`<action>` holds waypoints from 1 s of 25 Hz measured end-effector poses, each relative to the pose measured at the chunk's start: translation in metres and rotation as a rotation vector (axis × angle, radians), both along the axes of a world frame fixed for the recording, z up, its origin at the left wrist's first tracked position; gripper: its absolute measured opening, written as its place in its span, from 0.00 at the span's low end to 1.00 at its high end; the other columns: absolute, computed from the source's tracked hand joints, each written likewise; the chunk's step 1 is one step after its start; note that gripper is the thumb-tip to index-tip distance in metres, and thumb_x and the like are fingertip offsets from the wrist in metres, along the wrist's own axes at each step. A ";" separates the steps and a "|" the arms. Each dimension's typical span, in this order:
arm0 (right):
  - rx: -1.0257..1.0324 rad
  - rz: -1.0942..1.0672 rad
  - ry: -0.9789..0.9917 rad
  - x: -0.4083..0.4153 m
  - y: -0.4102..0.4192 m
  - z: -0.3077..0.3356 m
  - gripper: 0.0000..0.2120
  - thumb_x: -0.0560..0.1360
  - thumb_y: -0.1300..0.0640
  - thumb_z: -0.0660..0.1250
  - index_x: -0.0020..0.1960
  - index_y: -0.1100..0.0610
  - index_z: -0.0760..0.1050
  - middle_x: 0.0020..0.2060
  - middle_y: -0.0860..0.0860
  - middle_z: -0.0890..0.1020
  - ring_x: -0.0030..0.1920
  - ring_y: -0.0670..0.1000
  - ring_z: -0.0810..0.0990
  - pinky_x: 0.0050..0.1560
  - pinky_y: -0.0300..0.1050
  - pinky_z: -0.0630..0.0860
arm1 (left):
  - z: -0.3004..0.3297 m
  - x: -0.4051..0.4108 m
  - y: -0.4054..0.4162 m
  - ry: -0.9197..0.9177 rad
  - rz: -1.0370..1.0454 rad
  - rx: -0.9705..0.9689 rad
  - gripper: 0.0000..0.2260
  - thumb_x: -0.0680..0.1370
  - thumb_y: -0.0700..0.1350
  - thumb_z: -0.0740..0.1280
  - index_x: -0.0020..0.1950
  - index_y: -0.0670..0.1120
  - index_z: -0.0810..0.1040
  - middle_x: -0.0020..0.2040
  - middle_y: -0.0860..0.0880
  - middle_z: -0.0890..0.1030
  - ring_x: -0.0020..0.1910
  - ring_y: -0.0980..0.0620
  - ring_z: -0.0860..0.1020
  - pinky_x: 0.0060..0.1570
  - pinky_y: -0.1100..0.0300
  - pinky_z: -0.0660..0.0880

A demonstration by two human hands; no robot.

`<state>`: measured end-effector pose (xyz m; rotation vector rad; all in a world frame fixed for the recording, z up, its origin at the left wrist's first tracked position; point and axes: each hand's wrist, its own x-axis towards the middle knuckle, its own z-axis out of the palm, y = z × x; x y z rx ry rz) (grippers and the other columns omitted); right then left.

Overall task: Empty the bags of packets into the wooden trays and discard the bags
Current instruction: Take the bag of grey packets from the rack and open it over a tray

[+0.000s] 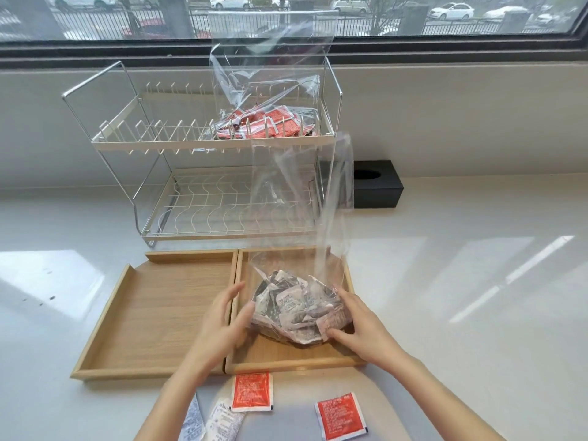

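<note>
While bag of white packets point(294, 308) sits in right tray point(292, 354), both hands cup it: left hand point(227, 319) blurred, fingers seemingly spread; right hand point(356, 326) pressing its side.

You have print in view, but none of it can be read. The two red packets point(252, 391) point(340, 416) lying on the counter just below your hands carry blocks of small white lettering, too fine to make out. The white packets point(222, 423) beside your left forearm show a dark word at the top, blurred beyond reading. The grey-and-white packets point(291, 308) in the clear bag point(299, 218) between your hands bear dark lines of text, equally unreadable.
</note>
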<state>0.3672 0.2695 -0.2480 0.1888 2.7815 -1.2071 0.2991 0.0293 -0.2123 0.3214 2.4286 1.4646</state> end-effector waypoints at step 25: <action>-0.096 -0.221 0.010 0.029 -0.009 0.016 0.28 0.72 0.50 0.67 0.69 0.52 0.63 0.59 0.53 0.78 0.58 0.53 0.76 0.57 0.42 0.70 | -0.023 0.040 -0.008 0.249 0.071 -0.156 0.12 0.77 0.43 0.61 0.59 0.51 0.73 0.45 0.47 0.80 0.42 0.56 0.79 0.42 0.65 0.72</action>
